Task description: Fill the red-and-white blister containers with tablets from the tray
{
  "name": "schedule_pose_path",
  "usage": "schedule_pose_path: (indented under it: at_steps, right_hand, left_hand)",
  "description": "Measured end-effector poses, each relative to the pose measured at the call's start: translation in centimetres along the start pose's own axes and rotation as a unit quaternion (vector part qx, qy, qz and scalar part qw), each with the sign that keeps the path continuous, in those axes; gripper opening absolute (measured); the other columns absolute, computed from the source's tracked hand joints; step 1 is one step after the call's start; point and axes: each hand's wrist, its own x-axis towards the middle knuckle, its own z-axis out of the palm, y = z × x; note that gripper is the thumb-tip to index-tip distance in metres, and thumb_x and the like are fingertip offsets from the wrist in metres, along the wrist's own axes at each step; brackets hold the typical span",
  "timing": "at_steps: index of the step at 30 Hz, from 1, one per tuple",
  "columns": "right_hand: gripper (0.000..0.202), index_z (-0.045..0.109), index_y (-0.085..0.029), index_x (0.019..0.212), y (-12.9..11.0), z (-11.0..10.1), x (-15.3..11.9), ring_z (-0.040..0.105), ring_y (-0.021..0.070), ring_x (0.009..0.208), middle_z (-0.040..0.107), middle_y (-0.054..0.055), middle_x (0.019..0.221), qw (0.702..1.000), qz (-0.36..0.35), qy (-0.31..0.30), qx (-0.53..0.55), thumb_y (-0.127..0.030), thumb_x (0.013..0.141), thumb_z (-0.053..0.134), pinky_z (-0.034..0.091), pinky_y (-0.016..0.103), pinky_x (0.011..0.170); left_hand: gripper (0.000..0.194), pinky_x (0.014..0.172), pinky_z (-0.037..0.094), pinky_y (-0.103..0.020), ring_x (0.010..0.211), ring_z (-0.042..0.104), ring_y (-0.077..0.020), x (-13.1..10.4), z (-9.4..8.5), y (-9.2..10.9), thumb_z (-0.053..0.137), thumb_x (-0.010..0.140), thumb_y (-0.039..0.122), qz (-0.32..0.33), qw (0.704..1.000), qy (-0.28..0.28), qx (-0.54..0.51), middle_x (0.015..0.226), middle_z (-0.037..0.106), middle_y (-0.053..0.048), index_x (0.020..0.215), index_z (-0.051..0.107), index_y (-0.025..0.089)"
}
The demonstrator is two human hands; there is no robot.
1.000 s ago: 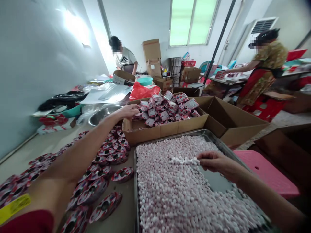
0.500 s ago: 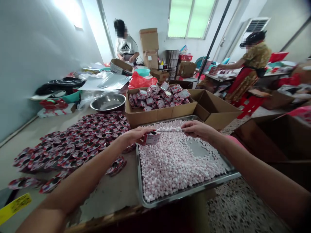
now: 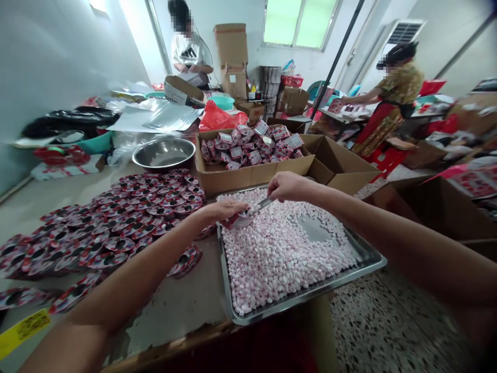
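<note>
My left hand grips a small printed carton with an opening in its top, over the left edge of a metal tray. In my right hand is a narrow metal scoop, tilted down to the left. The scoop's tip meets the carton's opening, with a few white pieces at it. Small white and pinkish pellets cover most of the tray; a bare patch shows at its right. My fingers partly hide the carton and the scoop's handle.
Many open-topped cartons stand on the table at left. Behind the tray, a cardboard box holds closed cartons. A steel bowl sits beside it. Two people work farther back; an open cardboard box is at right.
My right hand has tipped the scoop from level to slanting down into the carton's opening. The carton has tilted in my left hand. The whole view has shifted slightly.
</note>
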Motion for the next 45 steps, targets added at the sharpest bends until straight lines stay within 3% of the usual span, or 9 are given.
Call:
schedule_pose_path:
  at_steps: [4,10,13,18,23,27,33,40,45]
  right_hand:
    - [0.019,0.078,-0.016,0.081,1.2,-1.0,-1.9,0.051,0.0118,0.055,0.064,0.001,0.060,0.997,-0.004,0.054,-0.048,-0.018,0.071,0.062,0.033,0.026,0.055]
    - [0.017,0.075,-0.019,0.067,18.8,2.0,-10.1,0.052,0.0148,0.058,0.063,0.001,0.057,0.988,0.104,0.096,0.057,-0.034,0.070,0.067,0.036,0.028,0.059]
    - [0.020,0.075,-0.020,0.071,22.6,7.1,-11.4,0.055,0.0177,0.062,0.066,0.002,0.062,0.973,0.145,0.084,0.158,-0.037,0.070,0.067,0.040,0.029,0.062]
    - [0.021,0.075,-0.019,0.079,17.0,14.7,-5.6,0.055,0.0162,0.061,0.065,0.001,0.064,0.955,0.081,0.065,0.277,-0.035,0.071,0.064,0.042,0.027,0.061]
    - [0.027,0.072,-0.018,0.085,14.3,16.4,-2.8,0.048,0.0127,0.055,0.060,-0.002,0.060,0.929,0.077,0.048,0.359,-0.036,0.067,0.063,0.036,0.024,0.054]
    - [0.039,0.070,-0.014,0.088,17.3,14.7,-4.5,0.044,0.0112,0.051,0.054,-0.003,0.054,0.901,0.125,0.022,0.415,-0.041,0.060,0.069,0.029,0.024,0.050]
    - [0.032,0.071,-0.013,0.077,20.0,10.7,-8.0,0.046,0.0098,0.057,0.058,0.000,0.062,0.888,0.114,0.027,0.445,-0.040,0.061,0.076,0.031,0.023,0.053]
    - [0.041,0.070,-0.015,0.084,18.8,5.1,-9.8,0.047,0.0076,0.057,0.059,0.000,0.068,0.850,0.108,0.048,0.513,-0.044,0.059,0.084,0.032,0.021,0.050]
    - [0.036,0.071,-0.014,0.083,16.1,1.8,-8.5,0.047,0.0086,0.056,0.059,-0.001,0.063,0.888,0.070,0.083,0.446,-0.039,0.059,0.082,0.030,0.021,0.049]
  left_hand:
    - [0.075,0.060,0.049,-0.025,0.090,0.057,-0.0226,-0.6,0.5,-0.7,0.054,0.076,0.078,0.048,0.998,0.001,0.032,0.113,0.062,-0.011,0.123,0.066,0.020]
    - [0.053,0.080,0.043,-0.028,0.093,0.057,-0.0238,-0.3,2.0,-2.5,0.072,0.070,0.065,0.161,0.948,0.197,0.191,0.096,0.064,-0.007,0.105,0.074,0.025]
    - [0.045,0.078,0.041,-0.027,0.090,0.056,-0.0231,0.2,3.1,-3.0,0.064,0.078,0.065,0.166,0.934,0.249,0.196,0.086,0.063,-0.006,0.090,0.074,0.023]
    - [0.041,0.087,0.042,-0.029,0.095,0.058,-0.0213,1.1,7.4,-4.3,0.054,0.091,0.057,0.173,0.919,0.340,0.098,0.099,0.067,-0.006,0.104,0.066,0.021]
    - [0.037,0.093,0.041,-0.032,0.103,0.056,-0.0223,2.9,11.8,-4.7,0.057,0.091,0.052,0.152,0.885,0.438,0.049,0.107,0.066,-0.007,0.111,0.063,0.021]
    - [0.037,0.093,0.042,-0.031,0.100,0.058,-0.0201,5.8,13.5,-3.7,0.057,0.091,0.052,0.149,0.877,0.455,-0.025,0.105,0.067,-0.006,0.109,0.063,0.021]
    - [0.040,0.095,0.045,-0.030,0.103,0.062,-0.0187,9.1,14.4,-0.5,0.061,0.090,0.046,0.217,0.903,0.338,-0.152,0.114,0.070,-0.007,0.117,0.062,0.017]
    - [0.041,0.091,0.046,-0.031,0.099,0.063,-0.0209,6.3,10.6,2.2,0.067,0.085,0.045,0.251,0.922,0.296,-0.005,0.114,0.070,-0.007,0.118,0.067,0.021]
    - [0.038,0.080,0.046,-0.027,0.086,0.061,-0.0185,3.8,9.2,2.9,0.071,0.083,0.044,0.254,0.931,0.259,0.047,0.101,0.071,-0.005,0.113,0.070,0.021]
